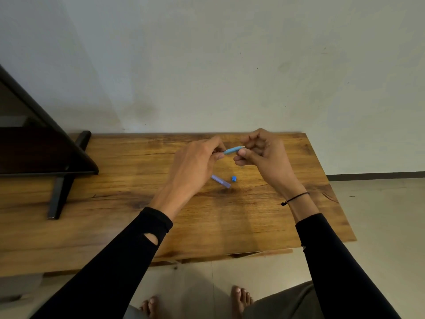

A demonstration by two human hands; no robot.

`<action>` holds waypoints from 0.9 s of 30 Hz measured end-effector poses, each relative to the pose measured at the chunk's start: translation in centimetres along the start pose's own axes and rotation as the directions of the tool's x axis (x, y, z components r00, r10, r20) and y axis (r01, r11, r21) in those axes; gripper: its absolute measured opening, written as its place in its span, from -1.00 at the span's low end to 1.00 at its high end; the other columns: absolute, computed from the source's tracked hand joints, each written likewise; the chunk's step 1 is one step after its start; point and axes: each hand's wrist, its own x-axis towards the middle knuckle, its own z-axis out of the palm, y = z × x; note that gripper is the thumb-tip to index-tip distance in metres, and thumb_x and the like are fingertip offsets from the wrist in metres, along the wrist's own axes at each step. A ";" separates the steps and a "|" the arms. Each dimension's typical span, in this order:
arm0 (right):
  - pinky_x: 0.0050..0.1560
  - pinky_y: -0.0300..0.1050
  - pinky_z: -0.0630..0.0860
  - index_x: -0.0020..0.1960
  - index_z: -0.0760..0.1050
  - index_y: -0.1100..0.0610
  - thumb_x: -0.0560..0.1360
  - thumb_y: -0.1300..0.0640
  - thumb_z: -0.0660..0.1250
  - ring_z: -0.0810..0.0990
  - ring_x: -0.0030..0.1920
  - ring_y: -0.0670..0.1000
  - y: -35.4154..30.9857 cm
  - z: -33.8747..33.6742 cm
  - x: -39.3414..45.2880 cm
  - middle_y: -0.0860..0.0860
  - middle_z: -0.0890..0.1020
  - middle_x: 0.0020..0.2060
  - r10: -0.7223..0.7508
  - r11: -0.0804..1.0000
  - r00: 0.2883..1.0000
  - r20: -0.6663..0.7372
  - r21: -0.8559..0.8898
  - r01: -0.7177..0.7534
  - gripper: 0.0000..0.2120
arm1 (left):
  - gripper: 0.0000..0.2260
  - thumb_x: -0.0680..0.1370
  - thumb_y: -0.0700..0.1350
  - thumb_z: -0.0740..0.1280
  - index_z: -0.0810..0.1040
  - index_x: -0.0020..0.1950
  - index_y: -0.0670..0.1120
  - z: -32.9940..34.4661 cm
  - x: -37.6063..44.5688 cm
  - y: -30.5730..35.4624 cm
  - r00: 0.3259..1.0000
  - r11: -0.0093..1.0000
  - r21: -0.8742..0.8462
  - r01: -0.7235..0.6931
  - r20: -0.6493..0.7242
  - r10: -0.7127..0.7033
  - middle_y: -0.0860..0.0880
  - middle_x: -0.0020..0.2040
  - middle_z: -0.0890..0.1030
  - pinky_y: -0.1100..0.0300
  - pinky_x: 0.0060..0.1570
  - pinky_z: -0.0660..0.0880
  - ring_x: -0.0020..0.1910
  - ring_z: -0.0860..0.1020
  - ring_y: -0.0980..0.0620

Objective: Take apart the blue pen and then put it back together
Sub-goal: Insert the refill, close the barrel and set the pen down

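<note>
I hold the light blue pen barrel [231, 150] in the air above the wooden table [115, 203], between both hands. My left hand [195, 162] pinches its left end. My right hand [259, 153] pinches the pale tip at its right end with thumb and fingers. Below the barrel, on the table, lie the translucent purple-blue cap [221, 181] and a small blue end plug [234, 178], a little apart from each other.
A dark stand with black legs [59, 194] occupies the table's left side, and a dark slanted frame [41, 134] leans above it. A grey wall runs behind the table. The table's right edge drops to a tiled floor [379, 215]. My bare feet [239, 298] show below the near edge.
</note>
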 end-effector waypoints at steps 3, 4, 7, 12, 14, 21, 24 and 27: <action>-0.07 -0.05 0.75 0.32 0.51 0.16 0.59 0.38 0.47 0.80 -0.07 0.12 0.4 -0.3 0.2 0.14 0.75 -0.08 -0.008 0.999 1.000 -0.007 -0.033 0.008 -0.64 | -0.93 0.69 -0.08 0.42 0.67 0.14 -0.01 0.0 0.2 -0.1 0.999 0.996 -0.080 0.042 -0.002 -0.043 0.08 0.00 0.76 -0.02 -0.03 0.67 -0.02 0.72 0.06; -0.06 -0.06 0.75 0.32 0.51 0.11 0.58 0.37 0.47 0.78 -0.05 0.08 0.8 -0.6 0.2 0.10 0.74 -0.06 -0.016 0.991 0.999 -0.041 -0.136 0.010 -0.62 | -0.92 0.69 -0.08 0.42 0.67 0.15 -0.03 0.0 0.2 -0.2 0.999 0.994 -0.095 0.051 -0.001 -0.051 0.07 0.02 0.77 -0.01 0.00 0.68 -0.01 0.72 0.07; -0.05 -0.18 0.60 0.31 0.53 0.02 0.57 0.39 0.43 0.63 -0.04 -0.05 2.5 -1.3 0.1 -0.01 0.64 0.05 -0.035 0.837 0.998 -0.051 -0.547 0.001 -0.59 | -0.92 0.68 -0.10 0.42 0.67 0.16 -0.04 0.1 0.3 -0.5 0.997 0.991 -0.113 0.072 0.010 -0.071 0.07 0.03 0.77 0.00 0.04 0.70 0.00 0.73 0.09; 0.04 -0.04 0.54 0.32 0.55 0.09 0.58 0.36 0.43 0.58 0.05 0.05 5.0 -0.1 0.2 0.05 0.52 0.16 0.037 0.659 0.998 0.051 -0.752 0.014 -0.63 | -0.93 0.67 -0.10 0.44 0.67 0.15 -0.03 0.2 0.2 -0.6 0.997 0.990 -0.117 0.074 0.001 -0.074 0.08 0.02 0.77 0.01 0.03 0.70 0.00 0.72 0.10; 0.05 0.04 0.61 0.25 0.57 0.10 0.59 0.33 0.44 0.61 0.03 0.10 5.3 0.2 0.4 0.08 0.56 0.14 0.022 0.635 0.999 0.033 -0.772 0.011 -0.72 | -0.93 0.68 -0.10 0.44 0.67 0.14 -0.03 0.2 0.2 -0.6 0.997 0.991 -0.110 0.072 0.006 -0.072 0.08 0.02 0.76 0.02 0.02 0.69 -0.01 0.72 0.10; -0.08 0.16 0.67 -0.05 0.60 0.18 0.60 0.27 0.42 0.67 -0.11 0.15 4.9 0.0 0.5 0.08 0.68 -0.14 -0.093 0.650 0.994 -0.065 -0.760 0.011 -0.94 | -0.94 0.68 -0.11 0.44 0.67 0.14 -0.04 0.0 0.3 -0.5 0.998 0.994 -0.093 0.060 0.012 -0.059 0.06 0.01 0.77 0.06 -0.01 0.68 -0.02 0.72 0.09; -0.10 0.11 0.77 -0.03 0.64 0.17 0.61 0.22 0.48 0.78 -0.15 0.12 3.1 -0.6 0.7 0.12 0.73 -0.18 -0.036 0.953 0.986 -0.166 -0.303 -0.016 -0.95 | -0.91 0.67 -0.11 0.44 0.68 0.16 -0.04 -0.1 0.4 -0.4 0.998 0.993 -0.095 0.068 0.009 -0.068 0.08 0.01 0.77 0.10 0.01 0.68 -0.03 0.72 0.12; -0.02 0.08 0.77 0.05 0.65 0.22 0.62 0.28 0.47 0.81 -0.01 0.24 1.5 -1.0 0.5 0.23 0.77 -0.07 -0.025 0.976 0.997 -0.074 0.212 0.040 -0.97 | -0.90 0.67 -0.11 0.44 0.69 0.18 -0.04 -0.2 0.5 -0.4 0.997 0.993 -0.097 0.074 -0.004 -0.074 0.10 0.01 0.78 0.12 0.00 0.67 -0.01 0.74 0.12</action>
